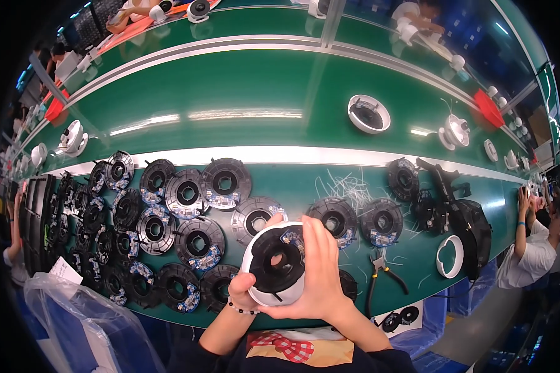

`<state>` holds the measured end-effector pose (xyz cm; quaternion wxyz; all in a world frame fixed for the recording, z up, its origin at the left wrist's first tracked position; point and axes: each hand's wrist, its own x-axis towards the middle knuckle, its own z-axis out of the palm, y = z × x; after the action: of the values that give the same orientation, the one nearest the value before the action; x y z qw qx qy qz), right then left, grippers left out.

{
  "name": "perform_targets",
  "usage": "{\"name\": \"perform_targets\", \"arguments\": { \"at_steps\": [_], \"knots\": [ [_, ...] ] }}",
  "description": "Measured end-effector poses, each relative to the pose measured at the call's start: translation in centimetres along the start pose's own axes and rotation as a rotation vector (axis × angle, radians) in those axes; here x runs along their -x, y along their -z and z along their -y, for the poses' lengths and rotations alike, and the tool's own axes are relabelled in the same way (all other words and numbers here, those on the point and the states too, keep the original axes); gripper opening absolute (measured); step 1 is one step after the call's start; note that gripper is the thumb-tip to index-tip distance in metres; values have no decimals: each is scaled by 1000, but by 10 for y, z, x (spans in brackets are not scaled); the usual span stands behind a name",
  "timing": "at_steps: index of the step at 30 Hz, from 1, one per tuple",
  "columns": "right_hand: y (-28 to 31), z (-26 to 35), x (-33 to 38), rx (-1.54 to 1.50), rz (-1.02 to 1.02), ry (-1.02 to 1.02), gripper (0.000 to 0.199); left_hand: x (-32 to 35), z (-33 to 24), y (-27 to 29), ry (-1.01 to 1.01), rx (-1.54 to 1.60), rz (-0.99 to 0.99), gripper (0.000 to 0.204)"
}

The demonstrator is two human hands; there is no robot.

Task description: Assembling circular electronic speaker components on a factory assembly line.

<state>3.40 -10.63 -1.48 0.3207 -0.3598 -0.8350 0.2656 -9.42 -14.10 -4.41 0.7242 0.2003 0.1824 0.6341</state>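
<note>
Both hands hold one white round housing point(262, 292) with a black ring-shaped part point(276, 261) seated in it, close to my chest above the bench's near edge. My left hand point(241, 290) grips its lower left rim, thumb on the white shell. My right hand point(318, 273) wraps the right side, fingers lying over the black ring and its small blue circuit board point(292, 237). A bead bracelet point(241, 309) sits on my left wrist.
Several black ring parts point(186, 194) with blue boards lie across the green bench, stacked thicker at left. Side cutters point(378, 267), white cable-tie offcuts point(348, 186), a white ring point(449, 256) and a black tool point(454, 199) lie at right. White domes ride the conveyor point(368, 114). A co-worker point(532, 245) stands at right.
</note>
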Motion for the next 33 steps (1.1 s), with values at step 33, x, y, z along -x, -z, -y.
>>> {"name": "perform_targets", "arguments": {
  "at_steps": [33],
  "knots": [
    [17,-51,26,-594,-242,-27,62,-49,-43,1,18,-1088,-41,37]
  ]
}}
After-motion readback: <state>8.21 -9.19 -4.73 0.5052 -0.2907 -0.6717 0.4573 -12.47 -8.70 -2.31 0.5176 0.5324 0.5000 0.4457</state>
